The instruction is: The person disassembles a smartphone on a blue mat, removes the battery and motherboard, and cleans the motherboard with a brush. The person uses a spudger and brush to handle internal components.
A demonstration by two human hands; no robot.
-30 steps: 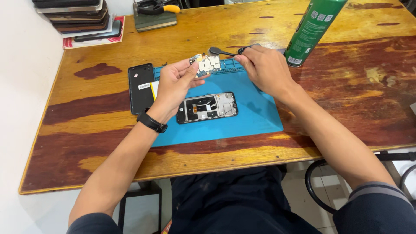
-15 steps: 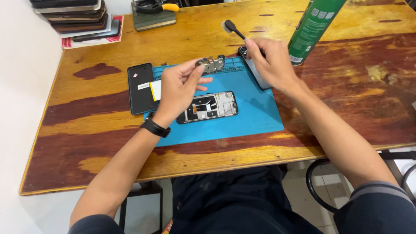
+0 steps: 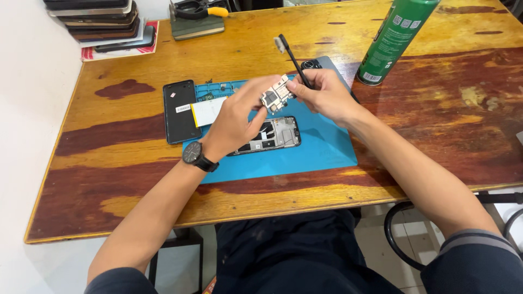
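The small circuit board (image 3: 277, 93) is held in the air above the blue work mat (image 3: 327, 149), pinched between the fingertips of the left hand (image 3: 235, 120) and the right hand (image 3: 326, 95). The right hand also grips a thin black brush (image 3: 291, 57), its bristles pointing up toward the far edge of the table (image 3: 109, 179). Under the hands an opened phone frame (image 3: 272, 136) lies on the mat. A black battery (image 3: 178, 110) rests beside the mat's left edge. A green spray can (image 3: 395, 39) stands near the far right corner.

Table (image 3: 136, 136): varnished wood, glossy, worn in patches. Work mat (image 3: 327, 147): matt blue rubber. Circuit board (image 3: 276, 95): bare metal shields; spray can (image 3: 395, 41): glossy green metal.
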